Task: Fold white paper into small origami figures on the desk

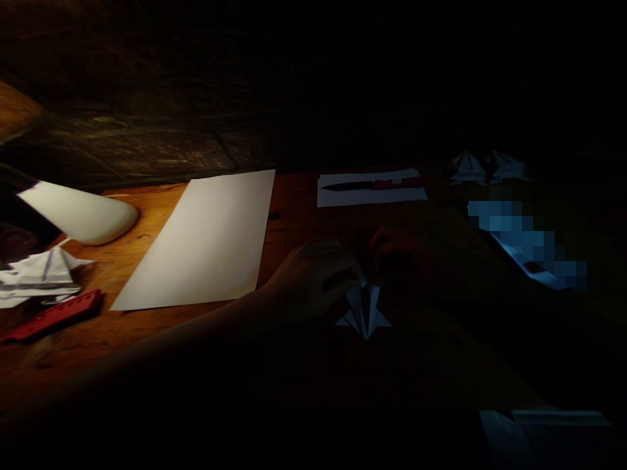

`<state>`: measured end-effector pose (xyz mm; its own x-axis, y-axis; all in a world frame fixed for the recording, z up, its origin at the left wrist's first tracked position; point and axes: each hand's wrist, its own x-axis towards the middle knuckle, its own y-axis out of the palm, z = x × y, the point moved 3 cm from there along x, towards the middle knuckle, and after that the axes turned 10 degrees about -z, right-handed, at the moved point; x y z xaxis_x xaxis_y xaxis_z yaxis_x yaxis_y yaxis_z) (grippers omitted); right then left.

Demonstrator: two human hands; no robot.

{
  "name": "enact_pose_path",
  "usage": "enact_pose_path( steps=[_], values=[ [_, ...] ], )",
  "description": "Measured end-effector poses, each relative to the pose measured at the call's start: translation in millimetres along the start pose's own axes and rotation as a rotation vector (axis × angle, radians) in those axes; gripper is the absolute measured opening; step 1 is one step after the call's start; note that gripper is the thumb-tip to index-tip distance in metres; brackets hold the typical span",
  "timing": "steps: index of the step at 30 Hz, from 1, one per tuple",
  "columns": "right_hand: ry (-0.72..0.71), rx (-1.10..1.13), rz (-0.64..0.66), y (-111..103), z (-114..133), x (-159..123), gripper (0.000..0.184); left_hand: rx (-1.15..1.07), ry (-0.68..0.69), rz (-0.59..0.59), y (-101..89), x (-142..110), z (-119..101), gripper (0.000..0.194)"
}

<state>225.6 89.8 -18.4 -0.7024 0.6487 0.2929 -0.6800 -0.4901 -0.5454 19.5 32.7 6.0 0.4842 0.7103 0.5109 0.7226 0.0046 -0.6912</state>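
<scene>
A small white paper folded into an origami shape (363, 314) lies on the dark wooden table, its pointed end toward me and two narrow flaps pointing away. My left hand (318, 277) reaches in from the left with curled fingers, closed at the tip of the left flap. On the other side, my right hand (404, 251) is mostly lost in shadow. Its bent fingers come down at the right flap and seem to pinch it, though the fingertips are hard to make out.
A blank sheet (206, 241) lies left. A red-handled knife (375, 185) rests on smaller papers (337, 199) behind my hands. Folded papers (467, 168) stand back right, near a glowing blurred-out device (533, 267). A lamp (93, 212), folded papers (53, 271) and a red strip (56, 316) sit left.
</scene>
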Motion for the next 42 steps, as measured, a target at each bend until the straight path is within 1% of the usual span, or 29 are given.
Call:
enact_pose_path(
  steps=[5,10,16,19,24,32,37,42],
  values=[
    [-0.011,0.021,-0.001,-0.7,0.7,1.2,0.011,-0.006,0.040,-0.006,0.6,-0.3,1.7,0.006],
    [0.044,-0.033,0.020,0.3,4.9,1.6,0.008,-0.011,0.025,0.015,0.1,0.3,0.5,0.007],
    [0.032,-0.001,0.040,-3.4,12.8,2.2,0.007,-0.004,0.034,0.004,0.3,0.1,0.5,0.007],
    [0.044,0.008,0.053,-5.2,12.3,2.5,0.009,0.002,0.035,0.009,0.6,0.3,0.8,0.008],
    [0.044,0.047,0.035,-4.3,9.0,1.9,0.008,-0.004,0.034,0.000,0.7,0.3,2.7,0.006],
    [0.119,-0.008,0.047,-3.2,13.0,1.3,0.006,0.003,0.016,0.010,0.3,0.2,1.5,0.007],
    [0.102,-0.021,0.030,-3.8,14.4,1.1,0.004,-0.002,0.021,0.018,-0.5,0.4,0.6,0.007],
    [0.106,0.010,0.040,-3.0,13.5,1.0,0.004,-0.012,-0.004,0.010,0.2,0.4,0.8,0.007]
  ],
)
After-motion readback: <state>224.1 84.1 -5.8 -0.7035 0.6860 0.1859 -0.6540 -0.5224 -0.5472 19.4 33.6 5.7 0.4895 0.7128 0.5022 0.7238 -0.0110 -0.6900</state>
